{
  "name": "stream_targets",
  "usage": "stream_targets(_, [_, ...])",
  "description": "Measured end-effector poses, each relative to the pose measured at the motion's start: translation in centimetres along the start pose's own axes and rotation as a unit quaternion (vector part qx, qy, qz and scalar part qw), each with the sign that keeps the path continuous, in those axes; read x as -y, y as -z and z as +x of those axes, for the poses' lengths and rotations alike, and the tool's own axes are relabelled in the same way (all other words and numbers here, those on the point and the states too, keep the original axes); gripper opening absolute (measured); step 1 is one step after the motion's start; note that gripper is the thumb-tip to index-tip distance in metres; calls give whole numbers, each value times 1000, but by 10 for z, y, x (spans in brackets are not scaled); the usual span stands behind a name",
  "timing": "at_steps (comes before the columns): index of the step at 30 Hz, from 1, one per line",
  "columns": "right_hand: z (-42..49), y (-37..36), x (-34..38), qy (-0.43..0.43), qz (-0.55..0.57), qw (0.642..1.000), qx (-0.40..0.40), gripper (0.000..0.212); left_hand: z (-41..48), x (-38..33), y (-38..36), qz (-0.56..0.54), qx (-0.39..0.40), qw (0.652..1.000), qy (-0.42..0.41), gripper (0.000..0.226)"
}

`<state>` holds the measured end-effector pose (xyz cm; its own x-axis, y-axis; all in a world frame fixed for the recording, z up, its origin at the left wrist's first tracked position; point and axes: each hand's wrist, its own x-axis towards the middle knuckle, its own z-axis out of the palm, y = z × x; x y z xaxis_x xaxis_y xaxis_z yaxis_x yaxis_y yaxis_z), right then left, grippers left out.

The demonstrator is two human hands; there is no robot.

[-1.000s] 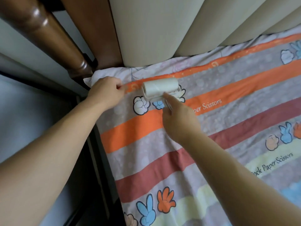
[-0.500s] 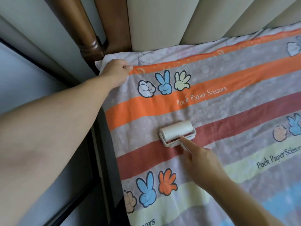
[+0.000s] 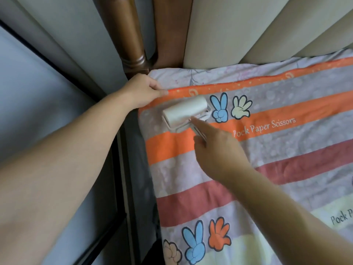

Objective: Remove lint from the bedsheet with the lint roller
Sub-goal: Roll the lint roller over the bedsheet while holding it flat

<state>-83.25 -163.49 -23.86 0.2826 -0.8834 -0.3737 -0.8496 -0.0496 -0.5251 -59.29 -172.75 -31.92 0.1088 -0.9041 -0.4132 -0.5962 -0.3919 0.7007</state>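
A striped bedsheet (image 3: 267,165) printed with cartoon hands and "Pock Paper Scissors" covers the bed. The white lint roller (image 3: 185,109) lies on it near the top left corner, over a grey band just under the orange border. My right hand (image 3: 215,150) grips the roller's handle, its index finger stretched along the handle toward the roll. My left hand (image 3: 142,90) pinches the sheet's top left corner beside the bedpost, holding the cloth taut.
A brown wooden bedpost (image 3: 131,41) and beige padded headboard (image 3: 238,29) stand behind the sheet. A dark gap and bed frame edge (image 3: 131,169) run along the left side, with a grey wall (image 3: 38,104) beyond.
The roller went from the top corner down to the red stripe, then back up to the top left corner. My left hand kept its hold on the corner.
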Motion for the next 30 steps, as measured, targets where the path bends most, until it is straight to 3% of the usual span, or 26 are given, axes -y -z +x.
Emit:
stream_targets(6, [12, -40, 0, -16, -97, 994, 36, 63, 6, 12, -11, -20, -15, 1000, 2, 5])
stream_targets(13, [-83, -43, -55, -62, -90, 991, 76, 60, -1, 9, -20, -36, -46, 998, 5, 27])
stream_targets(21, [-137, 3, -70, -135, -129, 968, 168, 58, -9, 7, -19, -46, -54, 997, 4, 22])
stream_targets(26, [-98, 33, -16, -42, -65, 992, 104, 52, -10, 5, -3, -26, -15, 1000, 5, 23])
stream_targets(30, [-23, -11, 31, 22, -64, 997, 46, 59, -2, 16, 5, -125, 10, 990, 58, 10])
